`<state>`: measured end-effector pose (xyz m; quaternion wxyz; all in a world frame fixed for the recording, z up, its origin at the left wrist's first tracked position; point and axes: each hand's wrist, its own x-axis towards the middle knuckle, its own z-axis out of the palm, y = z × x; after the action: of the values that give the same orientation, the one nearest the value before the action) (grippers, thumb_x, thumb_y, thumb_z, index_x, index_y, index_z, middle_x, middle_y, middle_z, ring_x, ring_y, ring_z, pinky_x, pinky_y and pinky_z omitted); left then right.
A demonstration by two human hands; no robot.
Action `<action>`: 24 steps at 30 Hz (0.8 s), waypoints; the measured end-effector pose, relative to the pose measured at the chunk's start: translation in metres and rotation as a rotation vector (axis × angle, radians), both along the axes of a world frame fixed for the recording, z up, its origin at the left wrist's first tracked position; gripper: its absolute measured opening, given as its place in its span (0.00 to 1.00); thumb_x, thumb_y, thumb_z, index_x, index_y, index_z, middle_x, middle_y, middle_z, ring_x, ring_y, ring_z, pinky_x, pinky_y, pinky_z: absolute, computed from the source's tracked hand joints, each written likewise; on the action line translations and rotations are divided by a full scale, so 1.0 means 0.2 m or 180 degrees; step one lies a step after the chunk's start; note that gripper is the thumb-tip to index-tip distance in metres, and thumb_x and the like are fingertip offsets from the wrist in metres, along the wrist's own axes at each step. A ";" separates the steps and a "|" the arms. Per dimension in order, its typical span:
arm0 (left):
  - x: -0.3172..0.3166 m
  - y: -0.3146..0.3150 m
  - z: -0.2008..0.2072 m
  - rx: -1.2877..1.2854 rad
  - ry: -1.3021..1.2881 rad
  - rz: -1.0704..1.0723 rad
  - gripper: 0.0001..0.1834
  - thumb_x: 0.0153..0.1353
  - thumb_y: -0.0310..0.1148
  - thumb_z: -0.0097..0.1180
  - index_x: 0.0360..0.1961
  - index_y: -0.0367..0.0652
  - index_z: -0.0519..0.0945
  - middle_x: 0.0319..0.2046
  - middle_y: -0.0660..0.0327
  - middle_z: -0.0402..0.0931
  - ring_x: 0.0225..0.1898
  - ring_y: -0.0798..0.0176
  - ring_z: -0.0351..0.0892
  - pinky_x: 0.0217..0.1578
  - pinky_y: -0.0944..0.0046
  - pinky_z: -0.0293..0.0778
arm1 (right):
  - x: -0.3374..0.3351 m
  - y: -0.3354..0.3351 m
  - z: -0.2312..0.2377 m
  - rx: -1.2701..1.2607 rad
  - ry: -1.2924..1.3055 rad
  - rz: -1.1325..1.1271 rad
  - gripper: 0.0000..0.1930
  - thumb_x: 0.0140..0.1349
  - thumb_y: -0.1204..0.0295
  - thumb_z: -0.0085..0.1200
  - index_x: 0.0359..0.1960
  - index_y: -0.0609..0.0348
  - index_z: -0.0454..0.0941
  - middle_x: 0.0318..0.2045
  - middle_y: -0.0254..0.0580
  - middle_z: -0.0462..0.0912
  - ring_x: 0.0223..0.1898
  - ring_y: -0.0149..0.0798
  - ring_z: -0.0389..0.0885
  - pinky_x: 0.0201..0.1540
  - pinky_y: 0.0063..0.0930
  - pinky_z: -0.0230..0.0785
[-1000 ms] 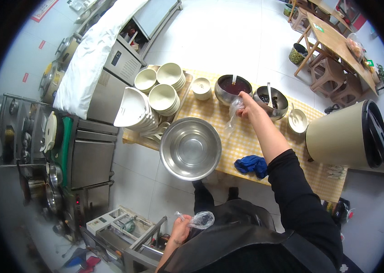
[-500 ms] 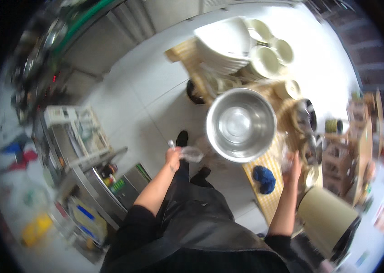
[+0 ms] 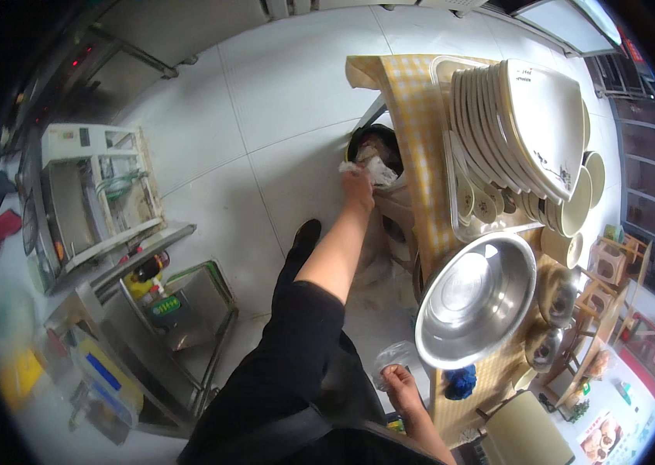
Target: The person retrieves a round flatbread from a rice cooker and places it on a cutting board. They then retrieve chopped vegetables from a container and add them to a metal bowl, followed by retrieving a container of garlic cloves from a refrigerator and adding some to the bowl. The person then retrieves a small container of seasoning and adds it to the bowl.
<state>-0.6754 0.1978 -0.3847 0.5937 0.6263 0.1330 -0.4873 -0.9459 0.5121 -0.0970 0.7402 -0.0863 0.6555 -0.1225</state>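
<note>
My left hand (image 3: 358, 188) reaches out over the dark-rimmed bin (image 3: 399, 149) beside the table. Its fingers are closed on a crumpled white piece (image 3: 379, 170), paper or thin plastic, at the bin's opening; more crumpled waste shows inside. Close to my body, by the table's near-left edge, my right hand (image 3: 403, 390) pinches a clear plastic bag (image 3: 394, 356). A large steel bowl (image 3: 451, 310) stands tilted-looking on the table above that hand, and a dark blue scrunched cloth (image 3: 460, 383) lies beside the bowl.
The table wears a yellow checked cloth (image 3: 417, 101). On it are a tray (image 3: 442, 71) with stacked white plates (image 3: 548, 116), and pale bowls (image 3: 575, 209). A cream cylindrical container (image 3: 533, 426) stands at the near right. An open steel drawer (image 3: 207, 310) juts out on the left.
My left hand has moved up and right to the bin. My right hand has come back from the table's right side toward my body, with a clear bag in it. The view has shifted.
</note>
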 end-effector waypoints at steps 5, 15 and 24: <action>-0.03 -0.36 -0.40 0.0368 0.0869 -0.0729 0.35 0.62 0.36 0.57 0.68 0.36 0.61 0.62 0.48 0.67 0.57 0.51 0.72 0.54 0.54 0.70 | 0.14 0.02 -0.12 -0.0092 0.0172 0.0034 0.08 0.66 0.68 0.60 0.38 0.59 0.77 0.33 0.28 0.78 0.35 0.24 0.72 0.41 0.20 0.64; 0.08 0.00 -0.30 0.1368 -0.1653 -0.3519 0.38 0.53 0.43 0.68 0.60 0.33 0.67 0.55 0.42 0.73 0.59 0.44 0.72 0.54 0.51 0.72 | 0.40 -0.19 -0.14 -0.0678 0.0276 0.0425 0.08 0.67 0.69 0.58 0.41 0.61 0.77 0.31 0.28 0.76 0.33 0.23 0.70 0.38 0.19 0.63; 0.18 1.15 0.96 -0.0513 0.0659 -0.3082 0.23 0.66 0.49 0.56 0.51 0.41 0.76 0.39 0.61 0.78 0.37 0.66 0.78 0.39 0.62 0.76 | 0.66 -0.40 0.08 -0.1385 -0.0880 0.1128 0.02 0.67 0.74 0.57 0.39 0.56 0.78 0.34 0.25 0.77 0.36 0.22 0.72 0.41 0.18 0.66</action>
<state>-0.6390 0.4284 -0.1926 0.3296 0.5167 -0.1527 -0.7753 -0.8142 0.4327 -0.0801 0.7963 -0.3381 0.4817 -0.1395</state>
